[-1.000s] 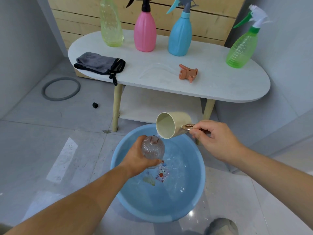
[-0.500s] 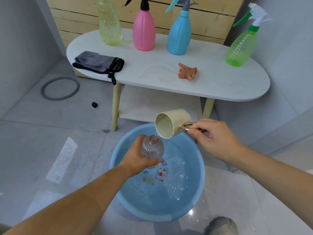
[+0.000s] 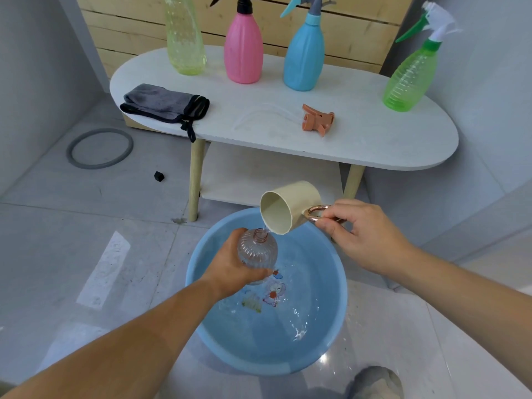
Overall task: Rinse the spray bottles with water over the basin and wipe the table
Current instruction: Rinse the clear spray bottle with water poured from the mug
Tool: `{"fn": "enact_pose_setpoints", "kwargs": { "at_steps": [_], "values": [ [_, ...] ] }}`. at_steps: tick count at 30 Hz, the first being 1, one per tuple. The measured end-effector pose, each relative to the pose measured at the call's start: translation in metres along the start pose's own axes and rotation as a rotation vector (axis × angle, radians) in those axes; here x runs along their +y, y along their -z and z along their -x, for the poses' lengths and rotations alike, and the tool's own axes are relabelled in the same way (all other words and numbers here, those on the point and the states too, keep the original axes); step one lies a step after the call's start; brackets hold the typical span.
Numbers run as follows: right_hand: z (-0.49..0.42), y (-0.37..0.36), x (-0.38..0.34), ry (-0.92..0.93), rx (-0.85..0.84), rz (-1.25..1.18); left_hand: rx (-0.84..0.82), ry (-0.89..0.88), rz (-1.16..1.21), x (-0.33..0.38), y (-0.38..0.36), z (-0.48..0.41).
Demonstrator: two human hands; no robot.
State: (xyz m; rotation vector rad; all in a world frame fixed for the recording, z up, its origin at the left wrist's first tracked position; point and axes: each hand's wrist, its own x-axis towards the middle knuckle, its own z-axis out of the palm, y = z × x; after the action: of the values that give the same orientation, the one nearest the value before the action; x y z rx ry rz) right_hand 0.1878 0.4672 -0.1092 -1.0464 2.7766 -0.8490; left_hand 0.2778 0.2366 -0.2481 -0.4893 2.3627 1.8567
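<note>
The basin [image 3: 325, 312] is light blue, with a red and yellow cartoon picture [image 3: 273, 293] inside. The cup [image 3: 302, 197] is cream, its handle [image 3: 312, 213] copper. The ribbed bottle [image 3: 257, 251] is clear. On the white tabletop [image 3: 374, 139] stand a yellow-green bottle [image 3: 185, 38], a pink bottle [image 3: 243, 50], a blue bottle [image 3: 303, 56], a green bottle [image 3: 408, 79] and a grey cloth [image 3: 161, 100] edged black.

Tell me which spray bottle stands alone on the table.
The green bottle at the right end; the yellow-green, pink and blue ones line up together at the back.

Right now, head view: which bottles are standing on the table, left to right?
Yellow-green bottle → pink bottle → blue bottle → green bottle.
</note>
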Motion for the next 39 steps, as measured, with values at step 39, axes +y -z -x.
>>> {"fn": "enact_pose_setpoints", "kwargs": {
  "at_steps": [39],
  "values": [
    [-0.0024,-0.0071,0.0027,-0.053,0.026,-0.081,-0.006,0.006,-0.014,-0.0006,-0.0014,-0.0002]
  ]
}}
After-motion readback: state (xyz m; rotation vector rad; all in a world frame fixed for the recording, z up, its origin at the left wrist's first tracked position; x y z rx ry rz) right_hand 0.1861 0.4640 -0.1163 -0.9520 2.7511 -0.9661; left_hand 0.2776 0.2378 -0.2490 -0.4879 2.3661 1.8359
